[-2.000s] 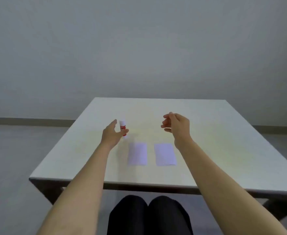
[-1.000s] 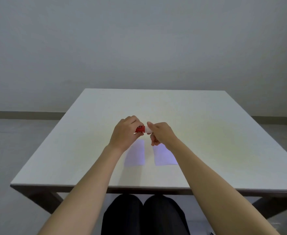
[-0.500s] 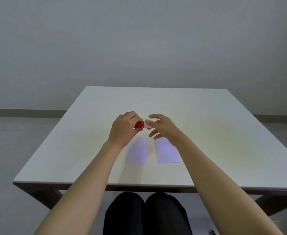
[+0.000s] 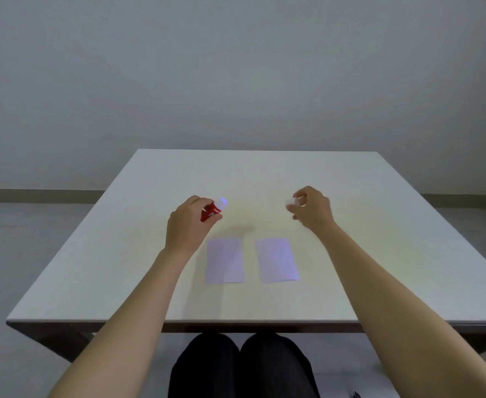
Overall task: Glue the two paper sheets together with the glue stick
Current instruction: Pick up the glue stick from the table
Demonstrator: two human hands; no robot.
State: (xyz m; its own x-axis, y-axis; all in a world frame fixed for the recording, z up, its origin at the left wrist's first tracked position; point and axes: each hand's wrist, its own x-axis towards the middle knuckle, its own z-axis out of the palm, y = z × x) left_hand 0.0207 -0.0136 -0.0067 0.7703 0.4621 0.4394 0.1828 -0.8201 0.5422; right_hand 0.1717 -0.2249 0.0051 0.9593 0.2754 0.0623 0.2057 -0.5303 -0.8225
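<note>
Two small pale sheets lie side by side near the table's front: the left sheet and the right sheet, a narrow gap between them. My left hand hovers above and left of the left sheet, gripping the red glue stick, whose uncapped whitish tip points up and right. My right hand is raised beyond the right sheet, pinching the small white cap between thumb and fingers.
The white table reaches to a grey wall at the back. Its front edge runs just above my dark-clothed knees. Grey floor lies on both sides.
The hands, joined at the glue stick half a second ago, have drawn apart. The cap has come off in my right hand, which moved right. The left hand keeps the stick.
</note>
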